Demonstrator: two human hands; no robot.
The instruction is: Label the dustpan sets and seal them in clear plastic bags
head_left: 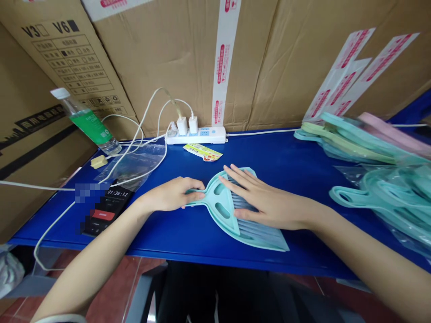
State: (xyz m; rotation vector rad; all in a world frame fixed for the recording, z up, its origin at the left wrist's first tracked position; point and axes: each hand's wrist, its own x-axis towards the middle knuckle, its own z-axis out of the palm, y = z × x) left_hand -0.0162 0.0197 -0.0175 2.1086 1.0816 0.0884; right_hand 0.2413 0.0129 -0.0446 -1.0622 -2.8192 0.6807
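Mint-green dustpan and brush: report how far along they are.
The mint-green, grey-bristled brush already looks nested in the mint-green plastic dustpan. The left hand grips the handle end; the right hand lies across the bristles. Bagging may remain: clear plastic shows around the pastel sets at right, none around this one.

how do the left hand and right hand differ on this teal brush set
The left hand pinches the handle between thumb and fingers, while the right hand spreads open over the bristles. The left hand's fingers are curled; the right hand's are mostly straight. Both are bare and at the same teal brush set.
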